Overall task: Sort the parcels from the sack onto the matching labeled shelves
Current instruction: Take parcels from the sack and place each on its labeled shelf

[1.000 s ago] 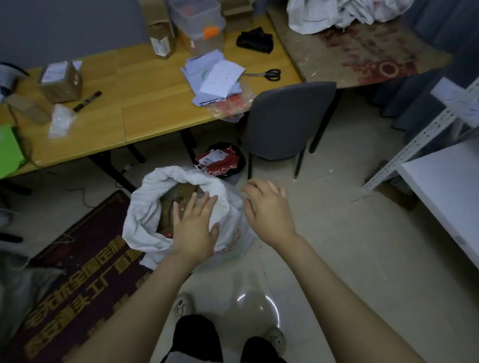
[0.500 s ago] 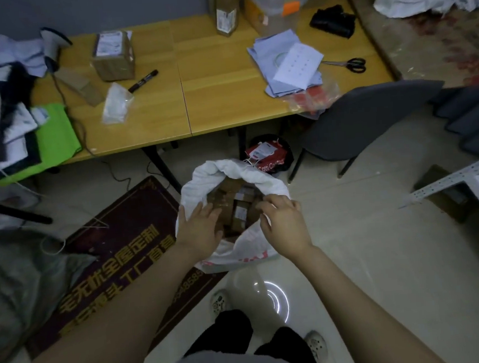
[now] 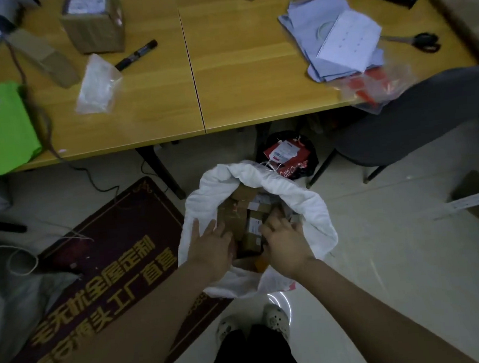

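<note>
— While both hands are down in the sack (image 3: 306,202), what lies at the far left?

— A green cloth (image 3: 2,128) hangs over the desk (image 3: 242,81) edge, with a cable trailing off it to the floor. Below it, on the tiles, lies a dark red mat (image 3: 101,266) with gold lettering.

— And further along the desk?

— A cardboard box (image 3: 92,24), a clear plastic bag (image 3: 97,85) and a black marker (image 3: 136,54) lying near each other. Past the seam between the two tops there is a stack of pale papers (image 3: 333,42), then scissors (image 3: 416,42) just beside them.

— Where is the sack?

— On the floor in front of the desk, its left side on the edge of the mat. It is white, its mouth is rolled wide open, and brown parcels (image 3: 250,220) with white labels fill it.

— What is the left hand (image 3: 210,245) doing?

— It rests at the left inner rim of the sack, fingers spread and fairly flat, tips touching the parcels. It grips nothing that I can see.

— The right hand (image 3: 285,245)?

— It is deeper among the parcels, fingers curled downward. Whether they have closed on one I cannot tell; the fingertips are hidden.

— Anything behind or right of the sack?

— A black bin (image 3: 307,164) with red packaging in it stands just behind, under the desk. Right of that is a grey chair (image 3: 416,118), and a pale metal rail (image 3: 474,198) shows at the right edge.
</note>
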